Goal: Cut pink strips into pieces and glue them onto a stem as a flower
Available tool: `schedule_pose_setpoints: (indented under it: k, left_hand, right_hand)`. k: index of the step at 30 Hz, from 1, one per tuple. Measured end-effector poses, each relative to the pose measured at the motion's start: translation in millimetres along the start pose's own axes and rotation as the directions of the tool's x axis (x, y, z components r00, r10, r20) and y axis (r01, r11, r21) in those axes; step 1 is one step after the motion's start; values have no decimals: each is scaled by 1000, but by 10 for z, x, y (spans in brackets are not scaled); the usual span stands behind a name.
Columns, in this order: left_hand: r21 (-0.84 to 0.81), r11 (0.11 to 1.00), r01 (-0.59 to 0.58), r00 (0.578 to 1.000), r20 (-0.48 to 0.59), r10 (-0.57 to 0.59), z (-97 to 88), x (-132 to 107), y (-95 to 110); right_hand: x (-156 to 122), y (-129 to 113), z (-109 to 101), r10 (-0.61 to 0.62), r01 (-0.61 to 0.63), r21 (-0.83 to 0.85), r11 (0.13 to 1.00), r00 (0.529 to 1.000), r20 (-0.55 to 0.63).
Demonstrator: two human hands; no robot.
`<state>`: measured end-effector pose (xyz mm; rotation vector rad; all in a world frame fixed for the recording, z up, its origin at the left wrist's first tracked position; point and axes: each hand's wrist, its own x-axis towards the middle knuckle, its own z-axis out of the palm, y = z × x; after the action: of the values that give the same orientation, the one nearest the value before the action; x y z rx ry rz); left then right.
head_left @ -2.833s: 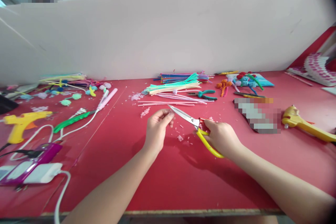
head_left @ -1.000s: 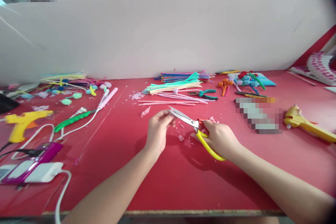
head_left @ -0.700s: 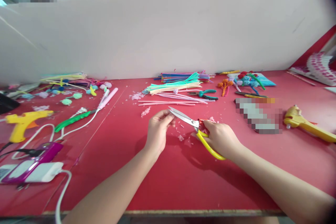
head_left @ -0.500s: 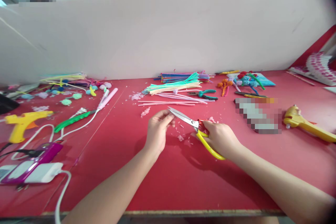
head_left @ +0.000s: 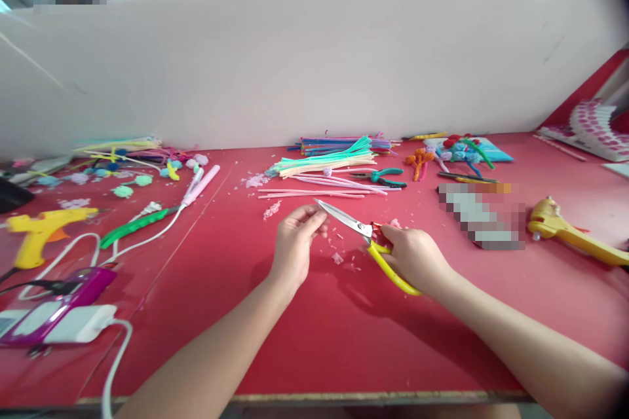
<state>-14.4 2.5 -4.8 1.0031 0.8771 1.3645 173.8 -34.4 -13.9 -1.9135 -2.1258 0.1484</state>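
My right hand grips the yellow handles of a pair of scissors, whose steel blades point left and up toward my left hand. My left hand is pinched shut just at the blade tips, holding something small that I cannot make out. Small pink fluffy scraps lie on the red table under and between the hands. Behind the hands lie several thin pink pipe cleaners.
A bundle of coloured pipe cleaners and teal-handled pliers lie further back. Finished pipe-cleaner flowers sit back right. Yellow glue guns lie at left and right. Cables and chargers crowd the near left. A white partition closes the back.
Hardly anything has changed: both hands stay in place with the scissor tips at my left fingers; the blades have tilted only slightly.
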Motion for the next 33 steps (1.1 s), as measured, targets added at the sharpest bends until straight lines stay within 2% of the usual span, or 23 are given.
schedule_pose_setpoints:
  k: [2,4,6,8,10,13,16,20,26,29,33]
  left_hand:
    - [31,998,50,997,54,-52,23,-21,4]
    - [98,986,134,977,156,-148,52,-52,0]
    - [189,964,187,934,270,-234,81,-84,-10]
    - [279,942,186,889,360,-282,103,-109,-18]
    - [348,923,165,856,415,-310,116,-124,-20]
    - [405,903,144,817,466,-339,126,-140,-14]
    - [450,888,94,814,480,-328,131,-156,-10]
    - [510,860,26,858,430,-281,134,-175,-6]
    - [530,847,31,857,423,-296,134,-192,-22]
    - [479,877,33,904,360,-231,118,-161,-34]
    - [283,958,54,985,143,-98,64,-70,-30]
  right_hand:
    - [14,-10,-3,24,-26,142,990,1000,16]
    - [20,-31,-14,54,-71,349,934,997,59]
    - [15,-58,-35,71,-128,558,820,990,123]
    - [0,-88,-65,70,-179,714,677,981,180]
    - [-17,-115,-97,51,-206,801,563,975,215]
    - [-32,-137,-130,32,-229,835,500,969,246]
    - [-34,-140,-136,33,-235,816,528,966,257]
    - [-34,-142,-122,33,-190,750,633,975,219]
    - [-32,-120,-78,17,-137,651,746,982,187]
    - [-17,-80,-78,17,-78,529,845,993,119]
    - [-10,-48,-106,19,-24,227,974,999,27]
